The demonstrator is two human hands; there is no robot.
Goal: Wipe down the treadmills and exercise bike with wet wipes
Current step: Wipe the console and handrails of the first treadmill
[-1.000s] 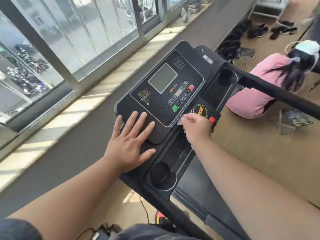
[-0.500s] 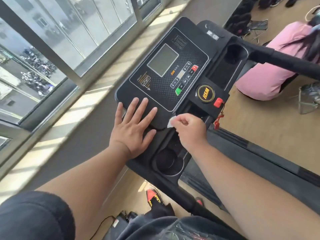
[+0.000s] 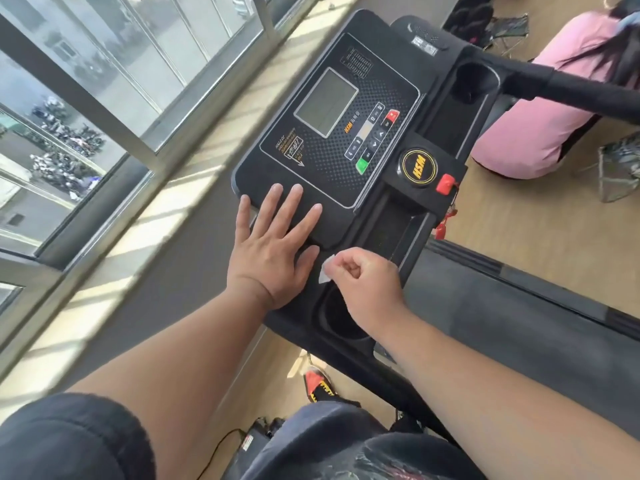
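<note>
Wet wipe (image 3: 326, 270), likely soft and limp, best kept bunched in fisted right hand (image 3: 367, 284); left hand (image 3: 273, 244) flat, empty on treadmill console (image 3: 346, 133).

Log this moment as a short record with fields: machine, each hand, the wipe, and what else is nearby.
machine: black treadmill console, display dark
left hand: flat and open, fingers spread on the console's lower corner
right hand: closed in a fist, grip on the wet wipe
wet wipe: white, bunched, a corner sticking out of the fist, over the tray beside the near cup holder
safety key: red, in place beside the round yellow logo
nearby: a person in pink crouched on the floor beyond the handrail
</note>
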